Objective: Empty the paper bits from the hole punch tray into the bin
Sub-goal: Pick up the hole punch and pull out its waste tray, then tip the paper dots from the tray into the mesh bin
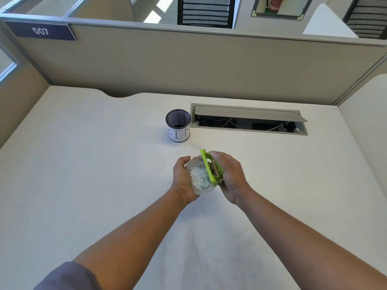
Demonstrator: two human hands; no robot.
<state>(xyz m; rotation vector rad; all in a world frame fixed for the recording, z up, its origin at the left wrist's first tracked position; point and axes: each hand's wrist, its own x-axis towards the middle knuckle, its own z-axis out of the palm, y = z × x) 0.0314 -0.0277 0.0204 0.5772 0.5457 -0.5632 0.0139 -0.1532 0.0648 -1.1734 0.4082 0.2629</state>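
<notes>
Above the middle of the white desk (pixel 83 164) I hold a green hole punch (pixel 210 168) on its side. My right hand (pixel 229 176) grips the green body from the right. My left hand (pixel 183 181) cups the clear tray (pixel 199 191) from the left, still against the punch's base. Several small white paper bits (pixel 199 177) lie inside the tray. The bin (pixel 178 125), a small black mesh cup with a white label reading BIN, stands upright on the desk beyond my hands, slightly to the left.
A grey cable hatch (pixel 249 118) with its lid raised is set into the desk right of the bin. Beige cubicle partitions (pixel 188 65) close off the back and sides, with a plate marked 007 at upper left.
</notes>
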